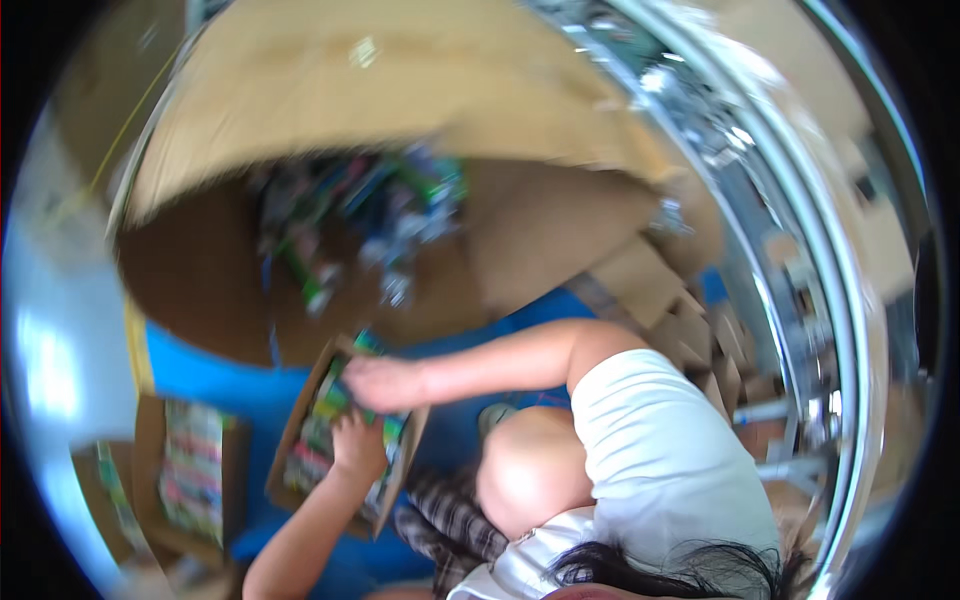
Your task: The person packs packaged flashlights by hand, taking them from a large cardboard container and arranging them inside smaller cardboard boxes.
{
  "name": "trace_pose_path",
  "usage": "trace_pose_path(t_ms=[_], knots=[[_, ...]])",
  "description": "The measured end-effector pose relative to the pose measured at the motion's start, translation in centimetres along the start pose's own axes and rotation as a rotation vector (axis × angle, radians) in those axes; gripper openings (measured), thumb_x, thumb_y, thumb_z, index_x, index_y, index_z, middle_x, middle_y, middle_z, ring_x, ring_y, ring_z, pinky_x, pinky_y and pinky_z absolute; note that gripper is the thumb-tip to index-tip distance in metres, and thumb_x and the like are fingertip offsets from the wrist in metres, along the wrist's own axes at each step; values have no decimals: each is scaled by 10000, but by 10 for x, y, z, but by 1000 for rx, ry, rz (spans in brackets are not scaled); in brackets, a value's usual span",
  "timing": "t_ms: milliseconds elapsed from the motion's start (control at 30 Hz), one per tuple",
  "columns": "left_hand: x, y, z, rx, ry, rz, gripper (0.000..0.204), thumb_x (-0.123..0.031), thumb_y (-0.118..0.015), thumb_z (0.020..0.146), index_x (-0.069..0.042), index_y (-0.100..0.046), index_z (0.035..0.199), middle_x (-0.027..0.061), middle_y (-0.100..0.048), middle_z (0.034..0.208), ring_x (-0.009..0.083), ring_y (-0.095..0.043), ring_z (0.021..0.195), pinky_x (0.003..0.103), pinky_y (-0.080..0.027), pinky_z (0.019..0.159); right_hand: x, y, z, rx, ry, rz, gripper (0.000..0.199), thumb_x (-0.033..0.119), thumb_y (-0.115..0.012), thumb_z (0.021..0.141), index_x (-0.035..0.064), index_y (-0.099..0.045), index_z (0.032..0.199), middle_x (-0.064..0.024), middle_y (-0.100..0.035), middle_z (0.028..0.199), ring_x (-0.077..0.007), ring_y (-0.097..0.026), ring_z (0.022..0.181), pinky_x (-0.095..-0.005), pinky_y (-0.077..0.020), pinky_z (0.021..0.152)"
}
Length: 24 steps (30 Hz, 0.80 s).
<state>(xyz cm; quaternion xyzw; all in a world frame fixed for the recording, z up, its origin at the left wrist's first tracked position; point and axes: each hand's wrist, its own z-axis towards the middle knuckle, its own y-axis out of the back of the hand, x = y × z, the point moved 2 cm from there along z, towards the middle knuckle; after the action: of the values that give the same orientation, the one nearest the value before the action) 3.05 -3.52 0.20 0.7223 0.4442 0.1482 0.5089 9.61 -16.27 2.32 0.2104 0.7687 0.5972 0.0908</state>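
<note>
My left hand (358,446) reaches into an open cardboard box (408,462) in front of me, its fingers apart and resting on small, colourful packs (318,436) packed inside. Just beyond it, my right hand (385,385) is at the far end of the same box. Motion smears its fingers, so I cannot see whether they hold anything. A green pack (368,343) shows right by that hand, at the box's far edge. The packs' exact kind is too blurred to make out.
A very large cardboard carton (560,225) lies open ahead, with loose packs in clear and green wrapping (370,200) inside. To the left stands another box (235,480) of packs. Folded cardboard (640,285) and a metal rail (800,190) are at right. The floor is blue (200,360).
</note>
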Motion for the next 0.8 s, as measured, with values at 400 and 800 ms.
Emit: trace_pose_path(t_ms=[400,800], knots=[[-25,9,37,-718,-396,-320,201,-202,-607,766,-73,-540,905,176,-496,973,371,-478,935,478,-409,821,109,398,-352,-758,-904,-1105,254,0,-550,699,75,-589,938,-113,-595,1052,-290,-538,947,-435,-407,881],[62,7,2,-788,-228,-327,403,-188,-638,693,-42,-547,1058,185,-501,1056,387,-482,972,485,-440,820,230,528,-849,-118,-2738,-1245,950,618,-658,678,156,-295,1425,-114,-405,1407,-309,-399,1285,-560,-305,1015]])
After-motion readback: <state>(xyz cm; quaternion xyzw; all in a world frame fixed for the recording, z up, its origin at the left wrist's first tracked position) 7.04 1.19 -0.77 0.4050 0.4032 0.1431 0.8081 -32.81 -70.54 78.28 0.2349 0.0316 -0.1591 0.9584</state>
